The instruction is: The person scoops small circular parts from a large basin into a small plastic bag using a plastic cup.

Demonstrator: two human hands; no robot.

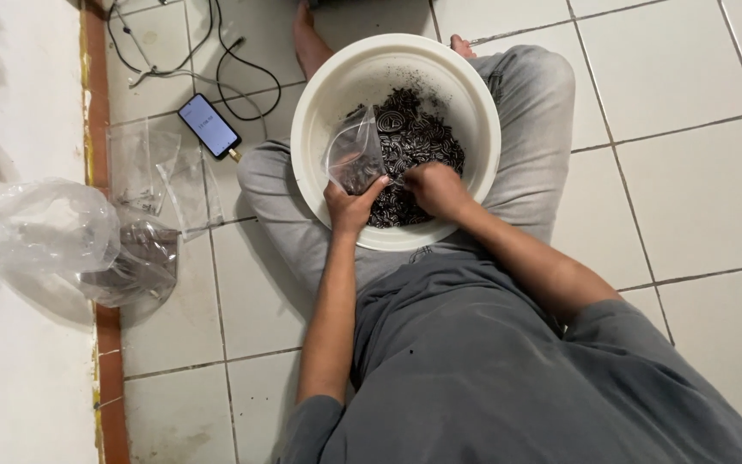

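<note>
— White plastic basin [474, 112] on the lap of a person sitting cross-legged, yes? What's in it?

— A heap of small black rings [414, 142], piled toward the near side.

— And the hands?

— The left hand [349, 206] is closed on the lip of a small clear plastic bag [354, 155], held upright over the rings. The right hand [435, 189] is curled, fingertips down in the heap just beside the bag's mouth.

— Anything nearby?

— A phone [208, 125] and cables [234, 60] on the tiles, plus more clear bags [62, 241].
</note>
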